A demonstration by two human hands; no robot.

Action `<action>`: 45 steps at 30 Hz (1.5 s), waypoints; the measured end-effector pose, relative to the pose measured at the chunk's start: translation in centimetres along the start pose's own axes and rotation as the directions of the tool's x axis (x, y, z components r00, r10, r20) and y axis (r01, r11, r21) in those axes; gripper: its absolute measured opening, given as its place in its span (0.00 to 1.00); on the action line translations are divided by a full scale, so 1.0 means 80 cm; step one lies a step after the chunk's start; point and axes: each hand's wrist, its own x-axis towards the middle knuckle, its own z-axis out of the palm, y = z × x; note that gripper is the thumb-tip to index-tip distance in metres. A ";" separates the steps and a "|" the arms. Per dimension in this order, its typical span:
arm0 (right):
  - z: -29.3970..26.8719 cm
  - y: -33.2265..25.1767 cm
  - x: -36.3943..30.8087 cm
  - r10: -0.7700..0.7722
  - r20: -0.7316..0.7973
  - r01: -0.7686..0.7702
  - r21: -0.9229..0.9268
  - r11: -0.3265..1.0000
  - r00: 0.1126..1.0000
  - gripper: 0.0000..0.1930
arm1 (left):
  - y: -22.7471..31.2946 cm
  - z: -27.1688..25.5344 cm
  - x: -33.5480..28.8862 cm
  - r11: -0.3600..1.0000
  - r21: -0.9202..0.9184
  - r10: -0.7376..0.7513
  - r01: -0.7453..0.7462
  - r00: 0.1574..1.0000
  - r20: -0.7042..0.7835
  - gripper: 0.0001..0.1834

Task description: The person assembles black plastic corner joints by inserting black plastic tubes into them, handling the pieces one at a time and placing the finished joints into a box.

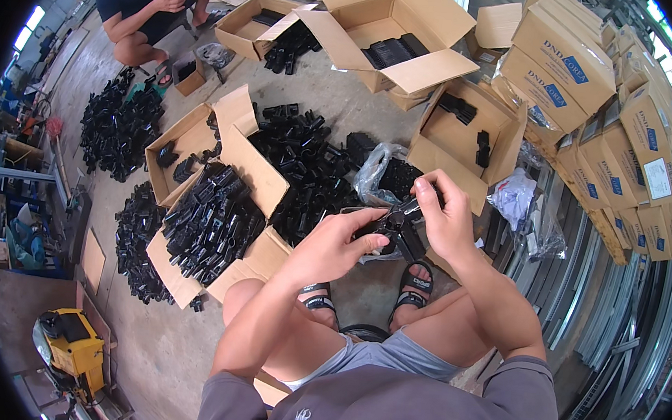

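Note:
Above my knees, both hands hold a black plastic connector point(405, 233) with a round socket and branching arms. My left hand point(335, 245) grips its left side between thumb and fingers. From the upper right, my right hand point(447, 220) closes on it with thumb and fingertips. Just beyond them lies a clear plastic bag point(372, 173) of small black pieces. Left of my hands stands an open carton point(257, 263) heaped with black connectors point(217, 220). A loose pile of similar parts point(297, 156) covers the floor behind it.
Open cartons point(443, 147) stand ahead, some holding black parts. Stacked closed boxes point(553, 61) rise at the right, above long metal profiles point(612, 311). More black parts point(121, 126) lie at left. Another person point(143, 5) sits far left handling a black piece. A yellow machine point(76, 347) stands lower left.

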 end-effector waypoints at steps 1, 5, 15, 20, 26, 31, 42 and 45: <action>0.000 -0.003 -0.001 0.000 0.002 0.000 0.001 1.000 1.000 0.16 | -0.003 0.000 0.001 1.000 0.000 -0.001 0.001 1.000 -0.002 0.27; -0.002 -0.004 -0.003 -0.021 0.016 0.021 -0.009 1.000 1.000 0.15 | 0.008 -0.002 0.003 0.998 0.009 -0.059 0.059 0.998 -0.034 0.29; -0.001 -0.003 -0.007 -0.026 0.059 0.028 -0.039 0.999 0.998 0.14 | 0.013 0.006 0.000 0.983 0.164 -0.068 0.080 0.995 -0.076 0.28; 0.001 0.003 -0.005 -0.019 0.083 0.019 -0.001 1.000 0.996 0.12 | 0.003 0.008 0.002 0.988 0.114 -0.091 0.102 0.991 -0.101 0.25; 0.011 -0.001 -0.008 0.056 0.204 -0.127 0.350 0.928 0.977 0.20 | -0.025 0.007 0.010 0.940 -0.340 -0.042 0.017 0.997 -0.067 0.24; 0.004 0.008 -0.009 0.023 0.416 -0.130 0.232 0.964 0.909 0.21 | -0.028 0.009 0.012 0.880 -0.475 -0.026 -0.031 0.993 -0.114 0.27; -0.004 0.022 -0.014 0.009 0.424 -0.060 0.108 0.992 0.906 0.19 | -0.021 0.007 0.006 0.931 -0.364 -0.035 0.007 0.997 -0.069 0.29; -0.002 0.018 -0.014 0.040 0.423 -0.095 0.111 0.989 0.905 0.19 | -0.020 0.008 0.005 0.895 -0.447 -0.017 -0.019 0.997 -0.076 0.28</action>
